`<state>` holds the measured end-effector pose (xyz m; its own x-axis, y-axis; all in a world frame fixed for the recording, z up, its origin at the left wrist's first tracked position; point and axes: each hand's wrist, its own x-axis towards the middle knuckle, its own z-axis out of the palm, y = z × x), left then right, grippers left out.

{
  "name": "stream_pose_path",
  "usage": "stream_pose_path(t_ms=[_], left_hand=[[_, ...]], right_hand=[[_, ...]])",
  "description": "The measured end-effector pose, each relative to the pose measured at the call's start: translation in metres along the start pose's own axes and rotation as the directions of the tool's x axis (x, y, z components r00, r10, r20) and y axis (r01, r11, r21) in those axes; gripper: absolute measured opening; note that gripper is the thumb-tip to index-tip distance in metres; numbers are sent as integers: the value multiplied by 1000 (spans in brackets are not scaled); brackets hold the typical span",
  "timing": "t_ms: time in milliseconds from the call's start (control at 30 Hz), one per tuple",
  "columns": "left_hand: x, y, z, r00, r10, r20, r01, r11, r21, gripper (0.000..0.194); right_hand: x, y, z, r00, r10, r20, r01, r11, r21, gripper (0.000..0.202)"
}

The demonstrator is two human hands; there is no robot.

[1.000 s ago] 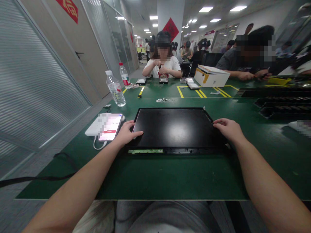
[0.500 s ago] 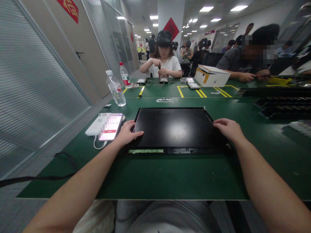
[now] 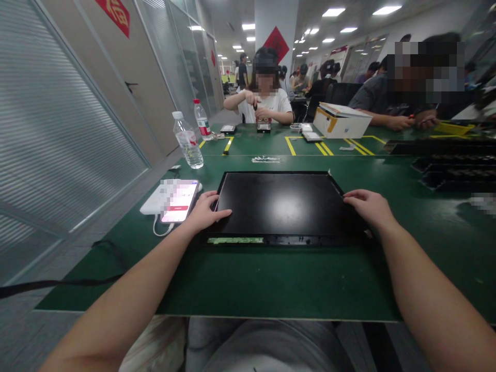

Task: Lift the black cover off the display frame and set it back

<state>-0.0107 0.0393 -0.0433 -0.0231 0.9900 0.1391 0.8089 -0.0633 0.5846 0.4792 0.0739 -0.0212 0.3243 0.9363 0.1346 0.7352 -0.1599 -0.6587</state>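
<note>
A black display panel (image 3: 279,204) lies flat on the green table, inside a thin black frame. Along the frame's near edge runs a green circuit board strip (image 3: 235,241). My left hand (image 3: 205,212) grips the panel's left edge, its thumb stretched over the screen surface and its fingers at the outer side. On the opposite side, my right hand (image 3: 368,206) pinches the right edge near the upper corner, thumb and fingers close together. The undersides of both grips are hidden.
Left of the panel lie a lit phone (image 3: 180,201) and a white cabled device (image 3: 153,199). Two water bottles (image 3: 188,142) stand behind them. A white box (image 3: 341,124) and stacked black frames (image 3: 442,170) are at the right. Two people work across the table.
The view has shifted slightly, so everything appears a little to the right. Both hands keep their hold on the panel's edges, and the panel shows no clear movement on the table.
</note>
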Motion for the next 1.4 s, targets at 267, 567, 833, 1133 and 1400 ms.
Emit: stream_pose_path(t_ms=[267,567,833,1133,1400], left_hand=[[-2,3,-3,1000,5,20,-6,1000,22,72],[-2,6,-8,996,66,58,-73,991,111,76],[-4,11,-10,994,77,71,-86,987,133,76],[-5,14,-10,992,88,89,-99,986,134,79],[-14,24,-22,955,242,171,-270,948,169,70]], right_hand=[[-1,-3,-2,1000,13,22,-13,1000,-8,19],[-2,-3,-2,1000,16,6,-16,1000,-14,18],[2,3,-1,1000,-10,-1,10,1000,-15,18],[1,2,0,1000,-13,-12,13,1000,-20,18],[5,11,3,998,-68,-18,67,997,-35,18]])
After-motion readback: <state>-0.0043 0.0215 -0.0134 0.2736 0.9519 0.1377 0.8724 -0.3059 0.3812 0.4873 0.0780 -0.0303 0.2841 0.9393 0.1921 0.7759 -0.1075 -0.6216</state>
